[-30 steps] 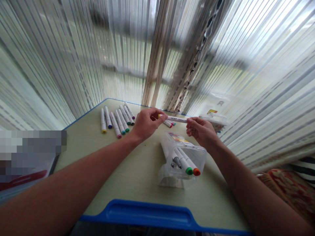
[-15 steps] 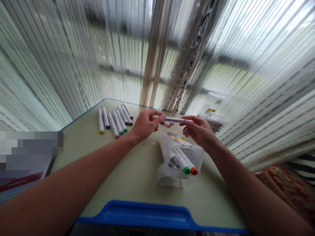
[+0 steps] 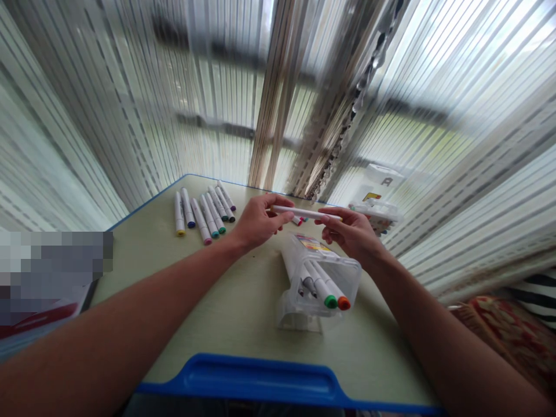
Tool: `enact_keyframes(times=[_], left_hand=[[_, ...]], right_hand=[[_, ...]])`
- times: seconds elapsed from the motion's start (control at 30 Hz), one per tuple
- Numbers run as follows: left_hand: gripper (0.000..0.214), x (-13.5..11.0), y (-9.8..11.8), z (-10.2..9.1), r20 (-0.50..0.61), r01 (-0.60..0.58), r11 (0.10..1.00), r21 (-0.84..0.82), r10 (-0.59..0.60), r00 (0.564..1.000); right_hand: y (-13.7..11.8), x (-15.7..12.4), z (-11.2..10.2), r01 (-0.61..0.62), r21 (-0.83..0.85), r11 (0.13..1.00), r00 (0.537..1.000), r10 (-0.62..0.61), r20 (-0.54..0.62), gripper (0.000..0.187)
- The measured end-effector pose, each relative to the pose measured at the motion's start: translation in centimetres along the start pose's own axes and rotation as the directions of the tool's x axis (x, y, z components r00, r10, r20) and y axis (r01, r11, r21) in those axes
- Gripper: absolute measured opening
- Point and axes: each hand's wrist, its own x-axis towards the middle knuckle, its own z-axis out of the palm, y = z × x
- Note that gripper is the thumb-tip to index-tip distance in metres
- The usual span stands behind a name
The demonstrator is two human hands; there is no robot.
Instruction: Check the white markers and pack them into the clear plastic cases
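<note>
White marker (image 3: 304,212), one, held level above the desk (image 3: 243,307) between your hands: left hand (image 3: 258,223) pinching one end, right hand (image 3: 350,231) pinching the other. Risk, as judged: a light fingertip grip could let it slip and roll among the sorted row of markers (image 3: 202,211) or against the clear marker case (image 3: 319,284) lying just below.
</note>
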Motion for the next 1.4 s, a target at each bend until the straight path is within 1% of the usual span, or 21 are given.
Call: enact_keyframes(times=[0.17,0.3,0.4,0.53,0.63,0.73,0.83,0.93,1.1,1.2,1.4], left_hand=[[0.023,0.08,-0.19,-0.04,0.043,-0.011,1.0,-0.013,0.012,0.999],[0.021,0.13,-0.21,-0.04,0.051,-0.003,1.0,-0.02,0.004,0.999],[0.027,0.19,-0.24,-0.11,0.059,0.029,1.0,0.006,-0.029,0.998],[0.039,0.29,-0.4,-0.23,0.07,0.044,0.998,0.055,-0.048,0.996],[0.035,0.31,-0.53,-0.23,0.063,0.02,0.998,0.06,-0.024,0.998],[0.03,0.25,-0.59,-0.16,0.074,-0.001,0.999,0.053,-0.002,0.997],[0.028,0.18,-0.56,-0.09,0.086,-0.003,0.998,0.057,-0.002,0.996],[0.028,0.18,-0.53,-0.1,0.088,0.006,0.998,0.069,-0.012,0.996],[0.039,0.24,-0.67,-0.22,0.101,0.001,0.994,0.114,-0.013,0.995],[0.044,0.29,-0.82,-0.26,0.095,-0.009,0.992,0.127,-0.003,0.996],[0.029,0.3,-0.91,0.0,0.064,-0.026,0.996,0.081,0.021,0.998]], right_hand=[[-0.22,-0.16,0.17,0.014,0.0,1.0,1.0,-0.014,0.001,0.035],[-0.22,-0.2,0.18,0.021,-0.016,1.0,1.0,-0.021,0.001,0.037],[-0.1,-0.12,0.08,0.035,-0.016,0.999,0.999,-0.035,-0.001,0.038],[0.01,0.0,-0.05,0.036,-0.025,0.999,0.999,-0.036,-0.007,0.032],[0.02,0.04,-0.12,0.022,-0.027,0.999,1.0,-0.022,-0.009,0.03],[0.03,0.06,-0.2,0.0,-0.023,1.0,1.0,-0.001,-0.026,0.031],[0.04,0.05,-0.28,-0.027,-0.033,0.999,0.999,0.026,-0.031,0.034],[0.05,0.01,-0.27,-0.026,-0.05,0.998,1.0,0.025,-0.015,0.032],[0.14,-0.02,-0.17,0.027,-0.064,0.998,1.0,-0.026,0.011,0.031],[0.14,-0.03,-0.13,0.027,-0.057,0.998,1.0,-0.027,0.009,0.032],[0.04,-0.07,-0.14,-0.011,-0.066,0.998,1.0,0.01,-0.01,0.033]])
